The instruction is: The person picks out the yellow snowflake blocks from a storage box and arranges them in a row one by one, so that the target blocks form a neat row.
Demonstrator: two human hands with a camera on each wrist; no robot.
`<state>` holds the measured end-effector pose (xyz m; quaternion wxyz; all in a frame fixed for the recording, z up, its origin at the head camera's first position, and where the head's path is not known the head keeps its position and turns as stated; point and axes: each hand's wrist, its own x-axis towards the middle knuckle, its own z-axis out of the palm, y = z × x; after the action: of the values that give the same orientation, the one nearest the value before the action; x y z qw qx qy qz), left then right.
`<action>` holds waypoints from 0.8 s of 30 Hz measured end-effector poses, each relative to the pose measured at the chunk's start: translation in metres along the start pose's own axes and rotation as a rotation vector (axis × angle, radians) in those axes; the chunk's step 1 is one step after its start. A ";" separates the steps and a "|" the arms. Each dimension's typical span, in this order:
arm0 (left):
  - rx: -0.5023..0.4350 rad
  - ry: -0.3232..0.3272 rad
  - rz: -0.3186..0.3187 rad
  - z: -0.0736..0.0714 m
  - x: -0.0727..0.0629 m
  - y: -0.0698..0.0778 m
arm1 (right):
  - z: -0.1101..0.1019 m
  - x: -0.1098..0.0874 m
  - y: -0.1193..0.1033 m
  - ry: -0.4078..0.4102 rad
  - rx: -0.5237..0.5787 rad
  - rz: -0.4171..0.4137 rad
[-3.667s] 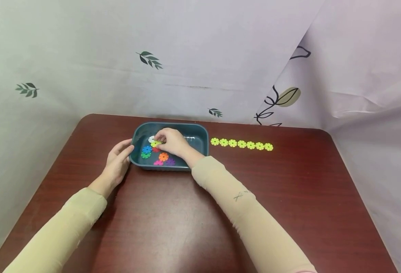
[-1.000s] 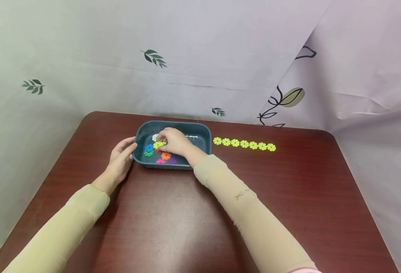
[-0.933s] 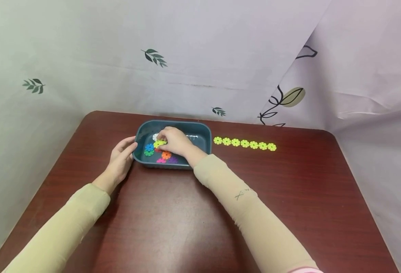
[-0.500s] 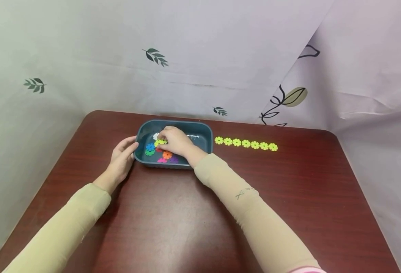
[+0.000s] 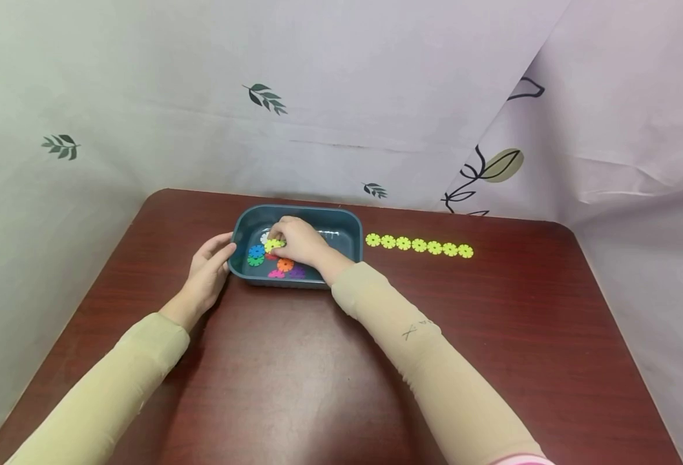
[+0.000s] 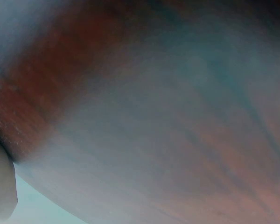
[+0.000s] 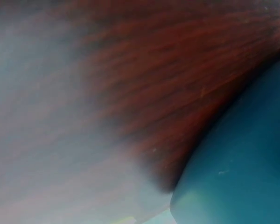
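Note:
In the head view, my left hand (image 5: 206,274) grips the left end of a dark teal plastic tub (image 5: 341,240), its thumb at the rim. My right hand (image 5: 299,242) reaches down inside the tub. Its thumb and curled fingers pinch a yellow notched snowflake disc (image 5: 273,246). Around that disc lie a white disc (image 5: 264,238), a blue disc (image 5: 256,251), a green disc (image 5: 255,261), an orange disc (image 5: 285,265), a pink disc (image 5: 276,274) and a purple disc (image 5: 297,273). A red disc (image 5: 270,256) is mostly hidden beneath the yellow one.
Right of the tub, several yellow snowflake discs (image 5: 419,245) lie in a straight row on the reddish-brown table (image 5: 492,336). A leaf-patterned cloth (image 5: 318,116) hangs behind the table. Both wrist views are blurred; the right shows the tub's blue-teal wall (image 7: 238,168) beside the wood.
The head view has shifted slightly, moving everything a little to the right in it. Both hands keep their places at the tub, and the row of yellow discs is unchanged.

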<state>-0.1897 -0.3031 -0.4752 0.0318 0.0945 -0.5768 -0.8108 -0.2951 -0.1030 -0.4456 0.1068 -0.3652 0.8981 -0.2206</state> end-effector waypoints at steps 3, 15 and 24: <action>-0.001 -0.004 -0.004 0.000 -0.001 0.000 | 0.000 0.000 0.001 0.006 0.056 0.015; -0.003 0.001 -0.013 0.000 -0.001 0.001 | -0.003 0.001 0.002 0.048 0.236 0.035; 0.018 0.001 -0.018 -0.001 -0.002 0.002 | -0.008 -0.003 -0.001 0.061 0.318 0.042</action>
<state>-0.1878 -0.3044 -0.4739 0.0237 0.1005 -0.5831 -0.8058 -0.2949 -0.0989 -0.4384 0.1405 -0.3179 0.8622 -0.3685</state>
